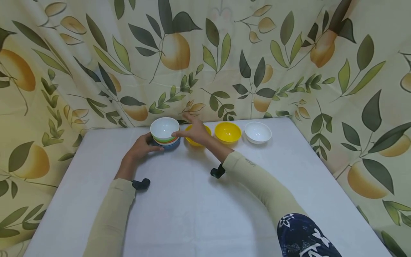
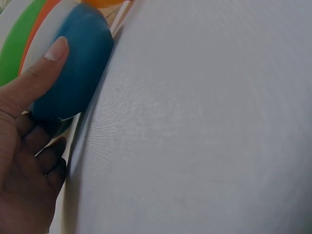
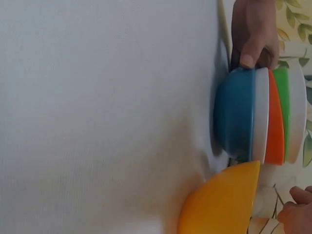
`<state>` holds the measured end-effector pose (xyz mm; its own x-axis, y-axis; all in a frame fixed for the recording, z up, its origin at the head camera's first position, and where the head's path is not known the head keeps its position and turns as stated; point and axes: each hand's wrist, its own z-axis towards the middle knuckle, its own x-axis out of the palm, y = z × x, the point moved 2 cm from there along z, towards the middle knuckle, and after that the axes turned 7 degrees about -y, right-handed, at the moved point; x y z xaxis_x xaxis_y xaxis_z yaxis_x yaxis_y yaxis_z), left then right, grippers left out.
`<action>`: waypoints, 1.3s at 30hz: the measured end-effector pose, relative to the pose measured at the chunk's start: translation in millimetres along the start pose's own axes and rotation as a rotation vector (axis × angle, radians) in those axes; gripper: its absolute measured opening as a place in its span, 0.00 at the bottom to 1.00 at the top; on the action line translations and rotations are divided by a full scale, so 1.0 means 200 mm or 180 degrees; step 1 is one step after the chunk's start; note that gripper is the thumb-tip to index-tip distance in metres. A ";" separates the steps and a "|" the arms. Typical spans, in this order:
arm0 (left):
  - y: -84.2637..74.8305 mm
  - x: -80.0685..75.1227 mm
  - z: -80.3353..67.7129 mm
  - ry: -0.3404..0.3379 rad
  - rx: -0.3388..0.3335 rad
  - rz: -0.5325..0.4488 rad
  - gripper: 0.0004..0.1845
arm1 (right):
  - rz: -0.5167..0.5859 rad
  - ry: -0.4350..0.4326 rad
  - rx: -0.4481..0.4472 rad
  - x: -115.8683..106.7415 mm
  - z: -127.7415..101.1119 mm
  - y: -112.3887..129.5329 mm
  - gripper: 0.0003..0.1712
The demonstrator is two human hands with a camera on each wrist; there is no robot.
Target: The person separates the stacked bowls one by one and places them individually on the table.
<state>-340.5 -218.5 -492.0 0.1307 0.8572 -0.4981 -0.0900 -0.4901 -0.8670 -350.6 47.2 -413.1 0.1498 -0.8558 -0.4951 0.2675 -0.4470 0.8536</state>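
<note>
Beige-sleeved left hand (image 1: 141,148) cups the stacked plastic bowls (image 1: 165,134) at the bench's (image 1: 192,200) eleven o'clock; right hand's (image 1: 196,132) spread fingers touch the top white bowl's rim, seemingly unstacking; lifting it likely needs a pinch.

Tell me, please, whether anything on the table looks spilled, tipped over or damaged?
Nothing stands out. The stack of bowls sits upright and nested, steadied by the left hand and touched at its rim by the right hand. The yellow bowl and white bowl stand upright on the table, no spills.
</note>
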 end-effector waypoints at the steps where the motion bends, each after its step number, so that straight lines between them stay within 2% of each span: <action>1: 0.00 0.00 0.00 0.0000 0.0008 -0.0009 0.55 | 0.0012 0.0003 -0.0032 0.01 0.00 0.00 0.61; 7: 0.00 0.00 0.00 0.0031 -0.0046 -0.0047 0.55 | -0.0021 0.0025 -0.0072 0.05 0.02 0.00 0.62; 12: 0.00 -0.01 0.01 0.0026 0.0026 -0.0051 0.55 | -0.0135 0.0026 -0.0146 0.09 0.04 0.01 0.58; 18: 0.00 -0.01 0.01 0.0031 0.0072 -0.0033 0.54 | -0.0012 0.0063 -0.0184 0.13 0.05 0.02 0.55; 29: 0.01 0.00 0.02 0.0029 0.0107 0.0066 0.53 | -0.0068 0.0057 -0.0044 0.19 0.07 0.00 0.62; 34: 0.01 0.00 0.01 0.0054 0.0082 0.0123 0.53 | -0.0156 0.0039 -0.0047 0.21 0.08 -0.03 0.61; 39: 0.02 -0.01 0.02 0.0050 0.0160 0.0166 0.53 | -0.0123 0.0002 -0.0035 0.22 0.09 -0.03 0.61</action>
<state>-344.5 -221.7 -493.3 0.1401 0.8279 -0.5431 -0.1466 -0.5251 -0.8383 -362.0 8.1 -436.3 0.1397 -0.8378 -0.5279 0.2834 -0.4769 0.8320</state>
